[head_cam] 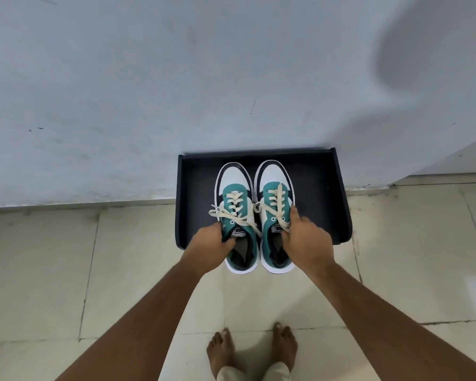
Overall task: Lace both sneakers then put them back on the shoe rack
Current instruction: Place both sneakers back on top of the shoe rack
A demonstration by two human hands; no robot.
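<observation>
Two teal, white and black sneakers with cream laces sit side by side, toes toward the wall, over a dark shoe rack (330, 204). The left sneaker (235, 185) and the right sneaker (275, 182) both have laces threaded through the eyelets, with loose ends trailing. Their heels overhang the rack's front edge. My left hand (209, 243) grips the left sneaker's collar, fingers inside the opening. My right hand (304, 240) grips the right sneaker's collar, the index finger lying along its outer side.
The rack stands against a pale grey wall (149, 92) on a beige tiled floor (39, 270). My bare feet (252, 350) stand on the tiles just in front. A wall corner juts out at the right (451, 160).
</observation>
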